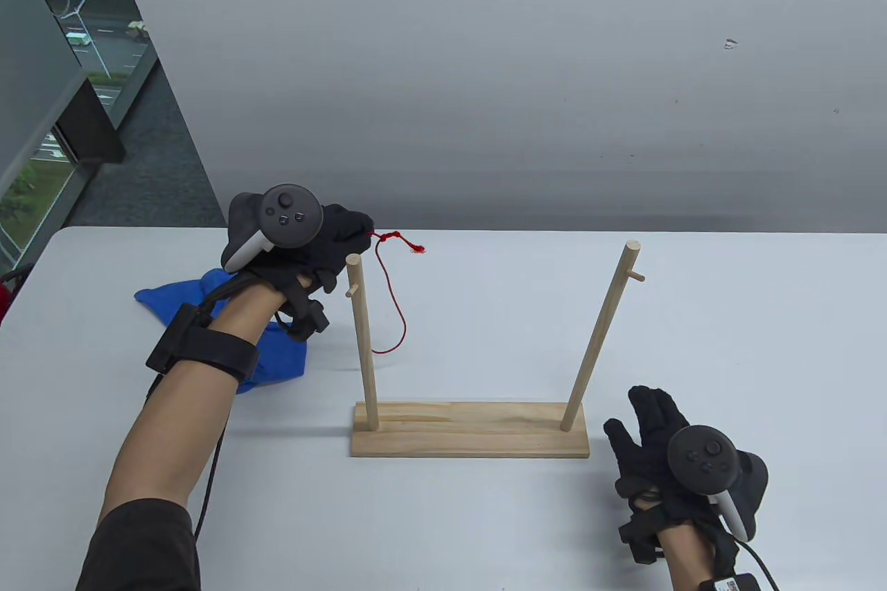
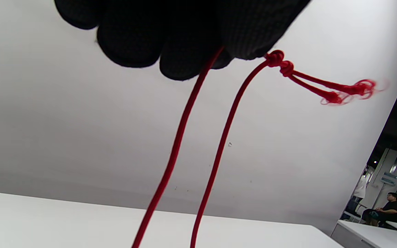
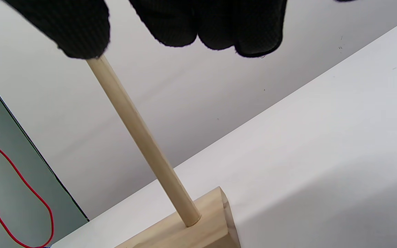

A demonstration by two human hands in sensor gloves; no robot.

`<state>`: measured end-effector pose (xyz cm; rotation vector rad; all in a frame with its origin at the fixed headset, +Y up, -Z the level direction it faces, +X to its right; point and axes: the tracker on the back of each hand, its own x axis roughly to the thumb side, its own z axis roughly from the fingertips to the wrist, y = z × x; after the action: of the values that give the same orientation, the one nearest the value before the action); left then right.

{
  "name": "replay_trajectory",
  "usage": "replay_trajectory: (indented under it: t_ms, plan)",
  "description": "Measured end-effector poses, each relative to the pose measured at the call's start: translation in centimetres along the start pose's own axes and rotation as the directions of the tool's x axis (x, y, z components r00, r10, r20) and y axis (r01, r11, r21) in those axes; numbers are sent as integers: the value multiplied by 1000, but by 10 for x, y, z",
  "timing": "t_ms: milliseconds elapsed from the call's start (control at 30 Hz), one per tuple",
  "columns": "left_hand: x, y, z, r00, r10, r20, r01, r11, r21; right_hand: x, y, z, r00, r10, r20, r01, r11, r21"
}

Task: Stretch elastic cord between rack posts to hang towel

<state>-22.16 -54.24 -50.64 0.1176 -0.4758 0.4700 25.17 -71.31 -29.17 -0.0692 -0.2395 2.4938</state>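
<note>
A wooden rack has a flat base, a left post and a right post, each with a small side peg near the top. My left hand is raised just left of the left post's top and pinches a red elastic cord loop near its knot; the loop hangs down behind the post, and both strands show in the left wrist view. My right hand rests open on the table, right of the base. A blue towel lies crumpled under my left forearm.
The white table's far edge meets a grey wall. A window lies at the far left. The right wrist view shows the right post and the base's end close below my fingers.
</note>
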Motion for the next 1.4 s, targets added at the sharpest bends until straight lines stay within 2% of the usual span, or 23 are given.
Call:
replay_trajectory:
  t_ms: [267,533,1000,1400]
  plan:
    - [21,35,16,996,55,69,-58,997,45,1,1,1,1000,-8,3,8,1000,11]
    - [34,55,27,977,165,134,-175,982,65,1,2,1,1000,-9,7,9,1000,12]
    - [52,62,37,917,317,243,-342,937,69,2,4,2,1000,-8,6,8,1000,18]
    - [61,65,49,884,336,325,-379,922,80,3,5,2,1000,-8,10,8,1000,23]
